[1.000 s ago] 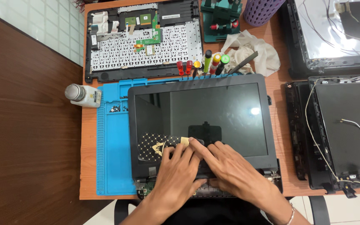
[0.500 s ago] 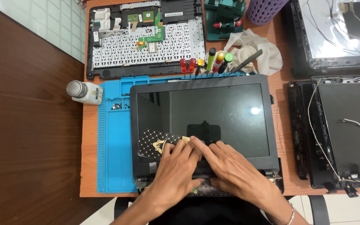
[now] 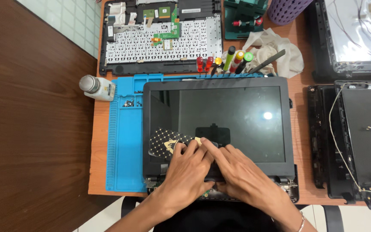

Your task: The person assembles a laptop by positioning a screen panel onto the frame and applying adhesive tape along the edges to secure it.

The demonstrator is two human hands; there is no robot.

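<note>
Both hands rest together on the lower edge of a laptop screen panel (image 3: 220,124) that lies flat on a blue work mat (image 3: 125,141) on the counter (image 3: 301,86). The left hand (image 3: 187,172) lies palm down with its fingers spread and pressing on the bottom bezel, beside a small pale pick or tab whose hold I cannot make out; the right hand (image 3: 241,172) overlaps it from the right, fingers flat and stretched out over the same edge, grasping nothing that shows. The dark glass mirrors the hands and a patterned black patch. Behind the panel, along the mat's far edge, stands a row of screwdrivers (image 3: 226,62) with red, yellow and green handles, and a crumpled white cloth (image 3: 275,49) lies just beside them. Further back sits an opened laptop base (image 3: 159,38) showing the underside of its keyboard and a green circuit board. A small white bottle (image 3: 97,88) stands at the mat's left corner
</note>
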